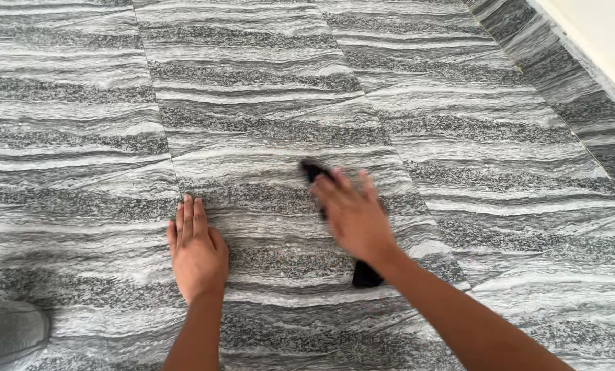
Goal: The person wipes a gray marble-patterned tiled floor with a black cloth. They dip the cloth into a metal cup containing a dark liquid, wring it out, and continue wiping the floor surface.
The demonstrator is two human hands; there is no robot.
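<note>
Hands on grey streaked stone floor, dark cloth under the right one.
Right hand lies blurred over the cloth, fingers loosely spread; cloth ends show at its 11 and 6 o'clock. Left hand rests flat at 9 o'clock, fingers together.

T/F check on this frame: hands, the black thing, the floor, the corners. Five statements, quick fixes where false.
1. The left hand lies flat on the floor, palm down. True.
2. The right hand is over a black cloth. True; the hand is motion-blurred, and the dark thing shows at both ends of it.
3. The left hand holds the cloth. False: it is empty, apart from the cloth.
4. The floor is plain white tile. False: it is grey stone with wavy streaks.
5. A pale wall edge runs along the top right. True.
</note>
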